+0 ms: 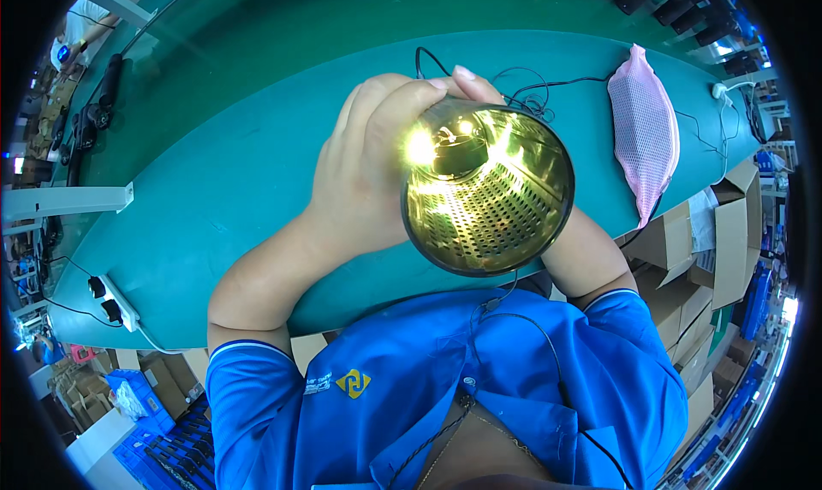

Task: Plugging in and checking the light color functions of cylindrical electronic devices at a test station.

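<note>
A dark-rimmed cylindrical lamp [492, 220] is tilted with its wide open end facing up at me. Its inside shines gold, with rows of small holes in the wall and bright glowing points near the far end. My left hand [370, 160] is closed around the lamp's left side, fingers curled over the far side. From the right, my right hand [478, 87] also grips it; only some fingers show at the far end, and the lamp hides the rest. Past the hands, a thin black cable [535, 96] lies in loose loops on the green table [197, 207].
A pink mesh pouch [644, 130] lies on the table's right side, with a cable running to it. At the left edge sits a white power strip [116, 303] with black plugs. Open cardboard boxes [685, 242] stand at the right; blue crates [141, 404] are at lower left.
</note>
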Available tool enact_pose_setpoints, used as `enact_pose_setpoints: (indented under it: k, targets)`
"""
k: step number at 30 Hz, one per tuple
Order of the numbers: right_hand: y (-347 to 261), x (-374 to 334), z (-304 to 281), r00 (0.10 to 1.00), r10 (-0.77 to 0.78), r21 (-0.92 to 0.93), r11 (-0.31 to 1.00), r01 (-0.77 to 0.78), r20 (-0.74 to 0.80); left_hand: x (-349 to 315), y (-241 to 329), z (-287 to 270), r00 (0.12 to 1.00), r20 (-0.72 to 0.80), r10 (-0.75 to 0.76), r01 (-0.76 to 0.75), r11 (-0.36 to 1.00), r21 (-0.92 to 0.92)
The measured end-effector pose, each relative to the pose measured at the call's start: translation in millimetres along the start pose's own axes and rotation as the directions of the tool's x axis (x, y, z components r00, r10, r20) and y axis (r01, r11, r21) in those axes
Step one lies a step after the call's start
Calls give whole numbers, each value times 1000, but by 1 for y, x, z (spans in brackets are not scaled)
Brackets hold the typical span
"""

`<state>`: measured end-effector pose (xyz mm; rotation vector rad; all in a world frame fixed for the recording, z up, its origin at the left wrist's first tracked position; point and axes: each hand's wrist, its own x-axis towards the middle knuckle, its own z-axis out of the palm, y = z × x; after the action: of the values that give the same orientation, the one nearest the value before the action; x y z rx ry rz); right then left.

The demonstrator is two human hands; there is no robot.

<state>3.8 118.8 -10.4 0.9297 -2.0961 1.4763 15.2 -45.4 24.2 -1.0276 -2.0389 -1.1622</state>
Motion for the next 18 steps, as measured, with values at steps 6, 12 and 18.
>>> enact_pose_setpoints:
  k: [6, 12, 18]
  targets:
    - [-2, 1, -3, 1000, 1, -2, 1000, -1, -1, 1, 4, -8, 996, 84, -16, 11, 999, 53]
    - [1, 0, -2, 1000, 13, -9, 1000, -13, -7, 1, 2, -5, 1000, 17, -26, 26, 1000, 14]
    - [16, 13, 5, 997, 62, -38, 997, -64, -42, 0, 2, -22, 998, -3, -67, 67, 996, 65]
